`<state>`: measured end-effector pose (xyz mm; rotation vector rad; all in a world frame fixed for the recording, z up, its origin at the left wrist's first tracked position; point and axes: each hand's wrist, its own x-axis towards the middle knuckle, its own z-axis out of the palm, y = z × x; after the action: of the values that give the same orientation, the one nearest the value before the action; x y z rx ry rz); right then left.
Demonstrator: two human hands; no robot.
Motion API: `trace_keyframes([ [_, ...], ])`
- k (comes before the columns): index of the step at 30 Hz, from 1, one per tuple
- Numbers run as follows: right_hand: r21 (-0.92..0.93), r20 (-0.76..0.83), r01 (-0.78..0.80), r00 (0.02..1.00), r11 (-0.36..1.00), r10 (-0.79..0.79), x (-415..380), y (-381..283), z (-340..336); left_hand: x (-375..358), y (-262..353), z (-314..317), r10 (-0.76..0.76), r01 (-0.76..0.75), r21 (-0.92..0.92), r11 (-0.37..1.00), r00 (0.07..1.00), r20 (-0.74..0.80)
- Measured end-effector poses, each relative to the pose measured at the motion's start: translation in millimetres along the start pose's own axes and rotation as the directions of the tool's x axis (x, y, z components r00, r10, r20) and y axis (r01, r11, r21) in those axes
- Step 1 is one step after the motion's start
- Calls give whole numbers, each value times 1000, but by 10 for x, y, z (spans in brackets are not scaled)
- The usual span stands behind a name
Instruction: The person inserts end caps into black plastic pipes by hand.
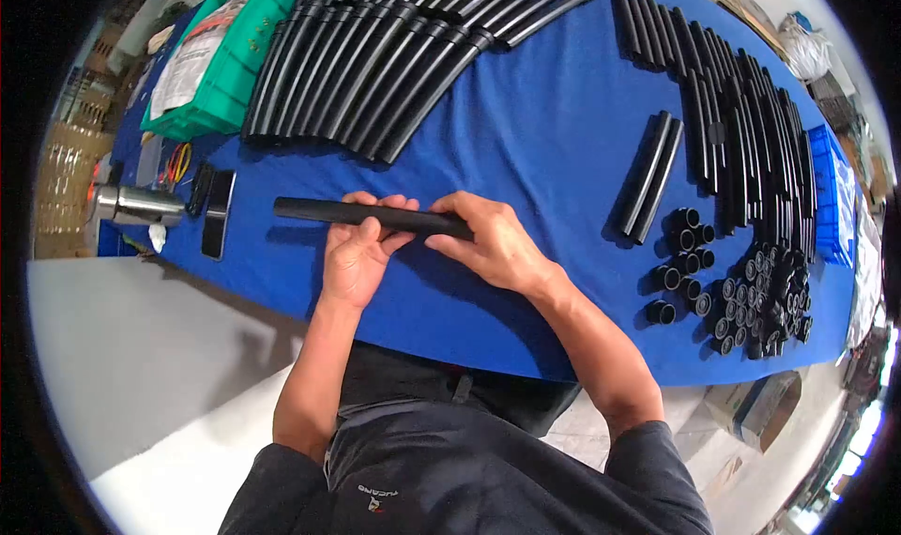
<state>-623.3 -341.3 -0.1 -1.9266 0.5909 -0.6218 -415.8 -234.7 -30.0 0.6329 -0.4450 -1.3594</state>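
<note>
A black tube (pixel 310 209) lies level across both my hands above the blue cloth. My left hand (pixel 355 258) holds it near the middle from below, thumb across the front and fingers behind. Around its right end my right hand (pixel 497 244) is closed, and that end is hidden in the palm. To the right, two loose black tubes (pixel 652 178) lie side by side on the cloth. Several short black ring-shaped caps (pixel 667 277) stand near them.
Rows of capped black tubes (pixel 366 75) cover the back left. More tubes (pixel 741 141) and a heap of caps (pixel 765 296) lie at right. A green crate (pixel 211 103), phone (pixel 218 214) and steel cup (pixel 141 205) are at left; a blue bin (pixel 831 197) is far right.
</note>
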Motion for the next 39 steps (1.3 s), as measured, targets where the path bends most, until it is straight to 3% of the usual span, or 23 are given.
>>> trace_keyframes([
  [10, -94, -39, 98, 994, 991, -102, -16, 89, 91, -31, -20, -61, 17, -17, -27, 999, 1000, -9],
  [13, -210, -74, 243, 962, 947, -264, -24, 182, 170, -13, -3, -56, -15, 13, -19, 1000, 998, -61],
  [14, -263, -82, 293, 942, 919, -324, -33, 209, 187, -3, 16, -26, -35, 31, -76, 997, 998, -49],
  [16, -287, -25, 279, 954, 916, -299, -57, 128, 124, 3, 14, -175, -7, 10, -94, 996, 999, 37],
  [20, 86, 38, 133, 990, 987, -136, -40, 143, -10, 2, 31, -241, -17, 20, -73, 997, 999, 41],
  [25, -29, 7, 152, 988, 988, -152, -29, 151, 93, -18, 18, -248, 21, -20, -44, 999, 1000, 15],
  [39, 40, 16, 182, 983, 982, -183, -31, 142, 94, -19, 67, -329, -21, 25, -85, 996, 999, 50],
])
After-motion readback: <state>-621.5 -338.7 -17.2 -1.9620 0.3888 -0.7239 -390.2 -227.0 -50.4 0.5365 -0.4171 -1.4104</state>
